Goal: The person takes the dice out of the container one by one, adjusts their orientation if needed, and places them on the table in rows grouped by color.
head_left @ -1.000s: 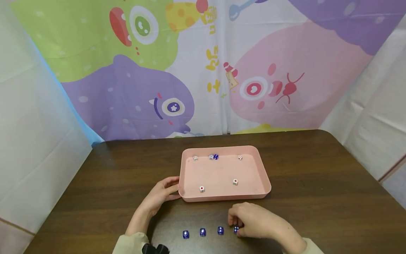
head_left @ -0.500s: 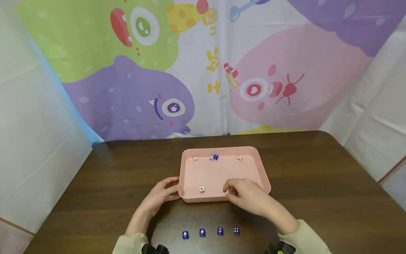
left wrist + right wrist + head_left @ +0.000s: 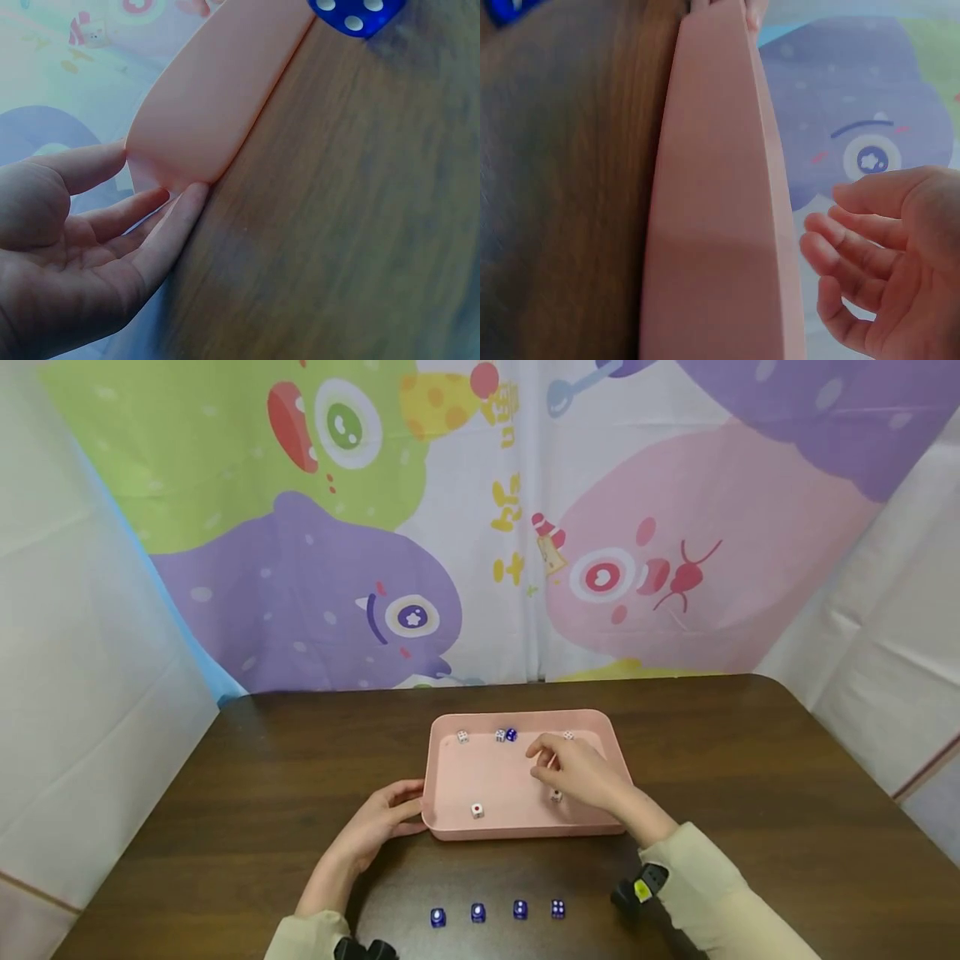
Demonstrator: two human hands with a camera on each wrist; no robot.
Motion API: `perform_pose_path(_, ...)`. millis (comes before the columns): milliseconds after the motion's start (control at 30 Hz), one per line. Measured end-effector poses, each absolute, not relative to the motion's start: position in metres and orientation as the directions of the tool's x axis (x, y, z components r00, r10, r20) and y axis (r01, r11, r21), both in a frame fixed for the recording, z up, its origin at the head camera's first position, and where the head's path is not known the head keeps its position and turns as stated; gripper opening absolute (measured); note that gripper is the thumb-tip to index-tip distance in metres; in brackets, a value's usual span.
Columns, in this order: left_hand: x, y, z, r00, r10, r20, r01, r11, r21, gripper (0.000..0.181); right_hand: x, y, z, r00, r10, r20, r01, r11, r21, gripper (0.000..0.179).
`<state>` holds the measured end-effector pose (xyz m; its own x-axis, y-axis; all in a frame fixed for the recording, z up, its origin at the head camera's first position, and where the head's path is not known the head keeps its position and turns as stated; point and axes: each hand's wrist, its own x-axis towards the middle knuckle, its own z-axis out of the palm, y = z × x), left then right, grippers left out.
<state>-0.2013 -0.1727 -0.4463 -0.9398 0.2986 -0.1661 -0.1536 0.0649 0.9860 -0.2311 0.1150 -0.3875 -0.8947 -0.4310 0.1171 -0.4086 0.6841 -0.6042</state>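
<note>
My left hand point(image 3: 384, 817) rests against the left side of a pink tray point(image 3: 517, 829); its thumb and fingertips touch the outer wall in the left wrist view. Over the tray's right half hovers my right hand point(image 3: 581, 770), fingers loosely bent, nothing between them in the right wrist view. Inside the tray, a white die point(image 3: 477, 811) lies near left and another white die point(image 3: 556, 796) is partly covered by the right hand. Along the far side sit a white die point(image 3: 462, 737), a patterned white die point(image 3: 500, 736) touching a blue die point(image 3: 512, 735), and a partly hidden white die point(image 3: 568, 736).
On the brown table point(image 3: 315, 752), in front of the tray, several blue dice point(image 3: 478, 912) stand in a spaced row. The rightmost blue die point(image 3: 557, 909) shows several white dots. A cartoon-printed curtain point(image 3: 345, 610) hangs behind the table.
My right hand has left the rightmost blue die in the row, passed over the tray's near edge and moved farther in. The die stays on the table. My left hand stays at the tray.
</note>
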Motion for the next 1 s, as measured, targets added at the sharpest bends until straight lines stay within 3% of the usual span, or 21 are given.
perform_pose_path(633, -0.201, -0.174, -0.447, -0.942, 0.291, -0.165, -0.154, 0.06, 0.986, 0.048, -0.279, 0.103, -0.385, -0.846, -0.532, -0.018, -0.44, 0.717, -0.541, 0.039)
perform_pose_path(800, -0.201, -0.174, -0.446, -0.942, 0.298, -0.157, -0.146, 0.059, 0.988, 0.047, -0.287, 0.097, -0.395, -0.798, -0.602, 0.012, -0.525, 0.686, -0.504, 0.042)
perform_pose_path(1000, -0.201, -0.174, -0.447, -0.94, 0.305, -0.153, -0.144, 0.054, 0.988, 0.047, -0.292, 0.094, -0.411, -0.763, -0.643, 0.062, -0.615, 0.693, -0.376, 0.043)
